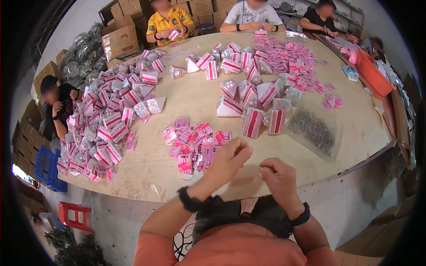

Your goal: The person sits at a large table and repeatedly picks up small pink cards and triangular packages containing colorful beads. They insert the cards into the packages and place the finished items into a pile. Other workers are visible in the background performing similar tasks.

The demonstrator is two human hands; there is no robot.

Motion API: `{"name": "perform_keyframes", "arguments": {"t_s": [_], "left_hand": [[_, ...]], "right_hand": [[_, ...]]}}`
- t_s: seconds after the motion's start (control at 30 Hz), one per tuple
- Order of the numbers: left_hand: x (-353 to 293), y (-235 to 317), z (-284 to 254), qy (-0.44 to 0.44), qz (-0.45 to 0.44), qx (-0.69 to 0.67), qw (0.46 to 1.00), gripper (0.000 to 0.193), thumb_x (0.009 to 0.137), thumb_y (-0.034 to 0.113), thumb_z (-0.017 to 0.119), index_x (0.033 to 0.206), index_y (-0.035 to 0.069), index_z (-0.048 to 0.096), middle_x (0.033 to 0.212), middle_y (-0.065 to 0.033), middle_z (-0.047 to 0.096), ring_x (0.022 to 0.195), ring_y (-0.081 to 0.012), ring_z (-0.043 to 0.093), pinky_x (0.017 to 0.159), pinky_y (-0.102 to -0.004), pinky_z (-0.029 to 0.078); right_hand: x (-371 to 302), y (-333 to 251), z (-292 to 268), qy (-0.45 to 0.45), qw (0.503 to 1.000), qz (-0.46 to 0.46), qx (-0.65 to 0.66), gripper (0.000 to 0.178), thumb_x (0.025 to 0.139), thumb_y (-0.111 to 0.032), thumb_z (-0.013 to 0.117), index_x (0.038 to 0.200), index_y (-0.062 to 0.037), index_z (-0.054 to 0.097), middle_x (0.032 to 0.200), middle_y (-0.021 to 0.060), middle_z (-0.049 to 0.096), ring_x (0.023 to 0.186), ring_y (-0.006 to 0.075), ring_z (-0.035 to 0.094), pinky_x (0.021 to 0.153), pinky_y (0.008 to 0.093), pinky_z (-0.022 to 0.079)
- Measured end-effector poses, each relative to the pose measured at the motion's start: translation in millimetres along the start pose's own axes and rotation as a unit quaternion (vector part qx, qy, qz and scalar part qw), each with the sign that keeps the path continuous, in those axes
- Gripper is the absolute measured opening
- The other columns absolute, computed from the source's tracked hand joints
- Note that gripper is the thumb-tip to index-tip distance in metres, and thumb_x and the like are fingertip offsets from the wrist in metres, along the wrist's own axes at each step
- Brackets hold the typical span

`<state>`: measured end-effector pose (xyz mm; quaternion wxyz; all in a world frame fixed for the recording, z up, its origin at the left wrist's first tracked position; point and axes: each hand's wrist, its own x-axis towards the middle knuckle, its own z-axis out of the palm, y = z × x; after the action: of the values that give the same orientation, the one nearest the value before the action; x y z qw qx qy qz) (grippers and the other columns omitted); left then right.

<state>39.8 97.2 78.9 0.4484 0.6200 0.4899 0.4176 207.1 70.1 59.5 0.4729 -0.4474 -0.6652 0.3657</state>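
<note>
My left hand [227, 160] is raised over the near edge of the table, its fingers curled into a pinch. Opposite it, my right hand [280, 181] is also pinched closed, a short gap apart. Anything between the fingertips is too small to make out. Beside my left hand lies a loose pile of pink printed cards [186, 144]. Beyond both hands stand several cake-slice-shaped packs [253, 122] in pink and white with clear, glittery sides. To the right of them, a flat clear plastic bag [313, 133] carries a heap of small dark metal pieces.
A large heap of similar packs [104, 117] covers the table's left side. More pink cards [288, 53] lie at the far right. An orange bin [372, 73] stands along the right edge. Co-workers sit around the table. A red stool [75, 216] is on the floor at left.
</note>
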Motion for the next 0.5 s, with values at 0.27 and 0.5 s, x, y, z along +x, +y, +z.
{"name": "perform_keyframes", "arguments": {"t_s": [0.27,0.5], "left_hand": [[86,-29,36,0.106,0.023,0.396,0.912,0.071,0.068,0.027,0.063,0.123,-0.002,0.027,0.109,-0.0244,0.046,0.1,-0.0406,0.047,0.078,-0.0473,0.042],[111,-49,37,0.136,0.05,0.363,0.921,0.076,0.066,0.018,0.065,0.127,0.0,0.024,0.114,-0.0226,0.04,0.095,-0.0403,0.047,0.075,-0.047,0.044]], "right_hand": [[3,27,-23,0.036,0.947,0.176,0.265,0.009,0.081,-0.005,0.055,0.086,0.0016,0.058,0.062,0.0025,0.054,0.051,0.0056,0.05,0.043,0.0164,0.039],[0,34,-35,0.059,0.931,0.187,0.309,0.011,0.082,-0.007,0.055,0.087,0.0021,0.056,0.06,0.0037,0.054,0.049,0.0066,0.049,0.044,0.0163,0.038]]}}
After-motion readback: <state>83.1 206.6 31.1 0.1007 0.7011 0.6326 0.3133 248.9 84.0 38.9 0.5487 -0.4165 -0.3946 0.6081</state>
